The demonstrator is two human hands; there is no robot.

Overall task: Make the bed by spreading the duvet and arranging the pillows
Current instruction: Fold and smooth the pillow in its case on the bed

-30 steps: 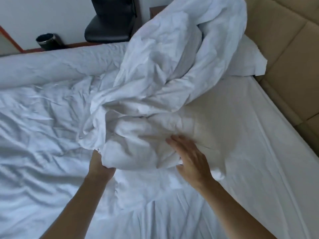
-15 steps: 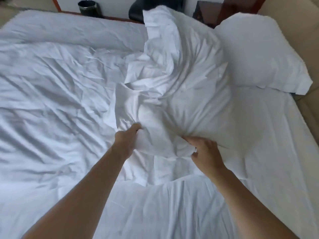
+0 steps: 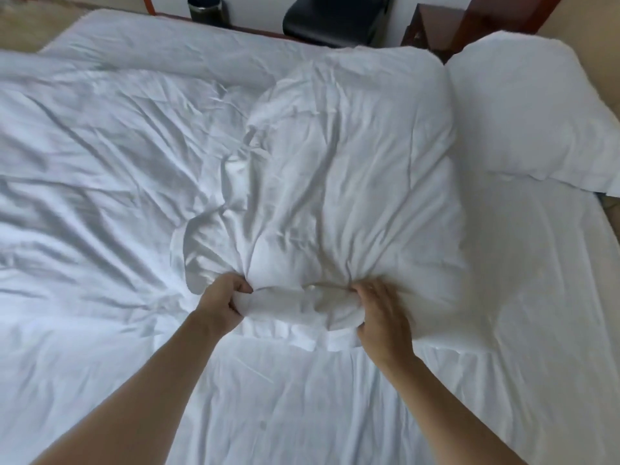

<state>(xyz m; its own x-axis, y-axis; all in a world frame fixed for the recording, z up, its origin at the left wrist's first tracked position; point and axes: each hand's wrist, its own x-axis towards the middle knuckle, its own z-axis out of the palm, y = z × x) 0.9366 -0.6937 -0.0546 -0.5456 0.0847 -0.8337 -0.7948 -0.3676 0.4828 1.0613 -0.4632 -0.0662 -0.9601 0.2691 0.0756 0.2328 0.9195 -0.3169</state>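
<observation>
A plump white pillow (image 3: 352, 182) in a loose, creased case lies flat on the bed sheet (image 3: 536, 297). Both hands grip its near edge. My left hand (image 3: 221, 303) is closed on the near left corner, with fabric bunched in the fist. At the near right part of the edge, my right hand (image 3: 382, 317) has its fingers on top and its thumb underneath. A second white pillow (image 3: 536, 112) lies just right of the first, touching it. The wrinkled white duvet (image 3: 100, 162) covers the left side of the bed.
Beyond the bed's far side stand a black chair (image 3: 335, 18), a dark bin (image 3: 205, 6) and a dark wooden nightstand (image 3: 432, 28). A beige padded headboard (image 3: 600, 38) runs along the right. Bare sheet lies in front of both pillows.
The pillow was held up in the air a second ago and has come down flat onto the bed beside the other pillow. Both hands have shifted to grip its near edge.
</observation>
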